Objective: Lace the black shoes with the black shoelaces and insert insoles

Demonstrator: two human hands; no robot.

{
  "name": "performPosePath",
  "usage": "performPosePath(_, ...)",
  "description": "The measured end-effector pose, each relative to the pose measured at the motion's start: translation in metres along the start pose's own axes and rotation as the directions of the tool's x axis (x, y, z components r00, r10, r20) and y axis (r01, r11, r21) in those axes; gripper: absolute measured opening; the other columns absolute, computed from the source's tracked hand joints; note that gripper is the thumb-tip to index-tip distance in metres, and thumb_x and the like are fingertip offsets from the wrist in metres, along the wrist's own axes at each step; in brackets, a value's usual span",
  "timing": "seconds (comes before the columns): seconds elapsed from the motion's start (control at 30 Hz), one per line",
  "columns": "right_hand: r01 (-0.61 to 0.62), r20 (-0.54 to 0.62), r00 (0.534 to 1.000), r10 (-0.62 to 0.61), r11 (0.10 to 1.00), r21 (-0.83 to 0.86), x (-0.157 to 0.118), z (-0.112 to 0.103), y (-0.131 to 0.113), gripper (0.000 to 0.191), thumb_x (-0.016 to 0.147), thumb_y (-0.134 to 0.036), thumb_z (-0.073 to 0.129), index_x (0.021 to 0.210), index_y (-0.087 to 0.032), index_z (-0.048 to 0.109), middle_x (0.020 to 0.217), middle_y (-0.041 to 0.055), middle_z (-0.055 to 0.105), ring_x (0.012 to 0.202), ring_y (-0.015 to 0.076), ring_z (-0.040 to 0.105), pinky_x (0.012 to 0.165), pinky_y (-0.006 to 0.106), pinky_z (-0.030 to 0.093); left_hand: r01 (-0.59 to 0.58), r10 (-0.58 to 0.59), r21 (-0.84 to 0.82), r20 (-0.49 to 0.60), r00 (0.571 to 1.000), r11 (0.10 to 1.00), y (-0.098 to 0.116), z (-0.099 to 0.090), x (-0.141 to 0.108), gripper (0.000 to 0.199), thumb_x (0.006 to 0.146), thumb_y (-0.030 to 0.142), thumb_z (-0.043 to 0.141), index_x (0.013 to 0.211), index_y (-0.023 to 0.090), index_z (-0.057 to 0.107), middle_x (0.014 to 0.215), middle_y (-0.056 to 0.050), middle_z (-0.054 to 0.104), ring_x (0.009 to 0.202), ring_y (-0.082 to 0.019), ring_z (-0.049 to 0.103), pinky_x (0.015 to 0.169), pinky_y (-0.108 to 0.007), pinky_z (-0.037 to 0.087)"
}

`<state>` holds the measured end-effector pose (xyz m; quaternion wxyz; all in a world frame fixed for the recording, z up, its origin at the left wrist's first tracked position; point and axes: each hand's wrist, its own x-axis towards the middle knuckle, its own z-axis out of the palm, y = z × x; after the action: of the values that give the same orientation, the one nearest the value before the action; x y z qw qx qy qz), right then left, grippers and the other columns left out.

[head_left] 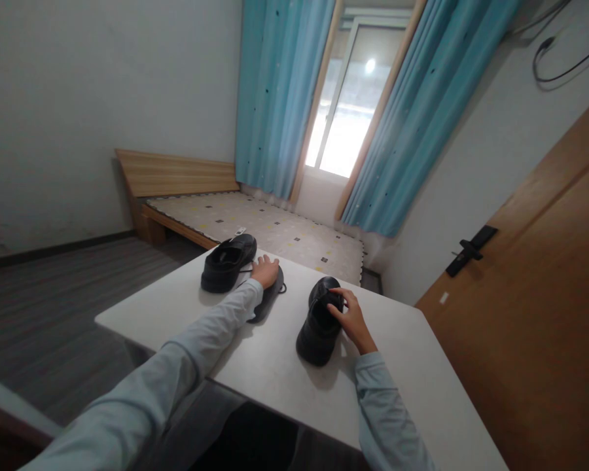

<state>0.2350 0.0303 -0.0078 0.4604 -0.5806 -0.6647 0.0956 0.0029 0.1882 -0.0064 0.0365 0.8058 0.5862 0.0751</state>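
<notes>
Two black lace-up shoes stand on a white table. My left hand (265, 270) is closed over the far part of a dark flat insole (266, 306), between the shoes. A thin dark loop, like a lace, sticks out at the insole's right side. The left shoe (220, 278) stands just left of that hand, its opening facing up, with a lace trailing toward my fingers. My right hand (349, 317) grips the right shoe (318, 333) at the tongue and laces, thumb at the opening and fingers over the front. My left fingertips are partly hidden.
The white table (397, 366) reaches close to my body. Behind it is a bed (294, 229) with a patterned mattress and wooden headboard (177, 173). Blue curtains (285, 91) hang beside a bright window (353, 98). A wooden door (535, 294) with a black handle is on the right.
</notes>
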Motion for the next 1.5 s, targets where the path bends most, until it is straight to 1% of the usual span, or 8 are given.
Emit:
performPosePath(0.13,0.009,-0.005,1.0,-0.009,1.0,-0.006,-0.001,-0.001,-0.002,0.032,0.071,-0.03,0.061,0.102,-0.023,0.061,0.109,0.0067,0.06,0.106,0.026,0.052,0.084,0.042,0.044,0.101,-0.101,-0.032,-0.001,0.995,0.994,-0.002,-0.007,-0.001,0.043,0.082,0.031,0.056,0.119,0.012,0.044,0.118,-0.022,0.055,0.117,-0.038,0.046,0.091,-0.052,0.037)
performPosePath(0.4,0.028,-0.009,1.0,-0.029,0.999,-0.017,-0.001,-0.002,-0.003,0.031,0.072,-0.03,0.061,0.101,-0.022,0.061,0.108,0.0072,0.061,0.104,0.0258,0.052,0.086,0.043,0.043,0.193,-0.198,-0.119,-0.03,0.98,0.974,-0.006,-0.015,0.001,0.05,0.077,0.026,0.062,0.121,0.008,0.047,0.121,-0.025,0.052,0.113,-0.035,0.054,0.088,-0.042,0.046)
performPosePath(0.63,0.015,0.006,1.0,-0.015,1.0,-0.014,-0.001,-0.001,-0.001,0.032,0.07,-0.027,0.06,0.101,-0.022,0.061,0.108,0.0076,0.06,0.105,0.0266,0.051,0.086,0.044,0.043,0.132,-0.145,-0.192,-0.054,0.988,0.972,-0.009,-0.055,0.011,0.032,0.078,0.019,0.055,0.109,0.013,0.065,0.115,-0.02,0.061,0.11,-0.033,0.058,0.091,-0.04,0.047)
performPosePath(0.77,0.006,0.018,1.0,-0.006,1.0,-0.008,-0.002,-0.002,0.003,0.035,0.068,-0.022,0.056,0.102,-0.022,0.06,0.109,0.0076,0.059,0.106,0.0269,0.05,0.084,0.043,0.045,0.0,-0.017,-0.271,-0.062,0.998,0.963,-0.004,-0.081,0.018,0.029,0.078,0.023,0.059,0.106,0.02,0.067,0.106,-0.01,0.068,0.103,-0.023,0.062,0.092,-0.031,0.047)
performPosePath(0.9,0.006,0.015,1.0,-0.005,0.999,-0.041,-0.002,-0.003,0.004,0.038,0.066,-0.017,0.051,0.102,-0.022,0.06,0.107,0.0071,0.057,0.104,0.026,0.049,0.084,0.043,0.045,-0.077,0.066,-0.423,-0.041,0.997,0.903,0.013,-0.09,0.014,0.029,0.082,0.023,0.057,0.11,0.019,0.064,0.095,-0.005,0.071,0.082,-0.014,0.067,0.074,-0.021,0.054)
performPosePath(1.03,0.017,0.007,1.0,-0.016,0.996,-0.087,-0.001,-0.004,0.002,0.038,0.065,-0.014,0.048,0.101,-0.021,0.06,0.104,0.008,0.055,0.101,0.0255,0.049,0.084,0.043,0.045,-0.046,0.083,-0.718,0.016,0.996,0.695,0.028,-0.078,0.007,0.029,0.08,0.021,0.06,0.108,0.014,0.063,0.094,-0.007,0.069,0.074,-0.013,0.066,0.061,-0.02,0.056)
performPosePath(1.17,0.021,-0.006,1.0,-0.022,0.99,-0.136,-0.001,-0.007,-0.001,0.038,0.065,-0.013,0.046,0.099,-0.02,0.06,0.101,0.0084,0.054,0.099,0.0254,0.049,0.085,0.043,0.044,0.054,0.042,-0.812,0.096,0.994,0.581,0.033,-0.052,0.003,0.028,0.078,0.02,0.063,0.105,0.013,0.063,0.091,-0.007,0.069,0.071,-0.011,0.065,0.059,-0.019,0.056)
performPosePath(1.5,0.038,0.005,0.999,-0.038,0.98,-0.197,0.0,-0.014,0.0,0.036,0.064,-0.011,0.044,0.095,-0.019,0.061,0.095,0.0078,0.054,0.096,0.0246,0.05,0.09,0.043,0.041,0.055,0.026,-0.764,0.094,0.995,0.642,0.036,0.008,-0.003,0.026,0.076,0.014,0.063,0.101,0.009,0.063,0.091,-0.01,0.07,0.067,-0.012,0.066,0.053,-0.018,0.054)
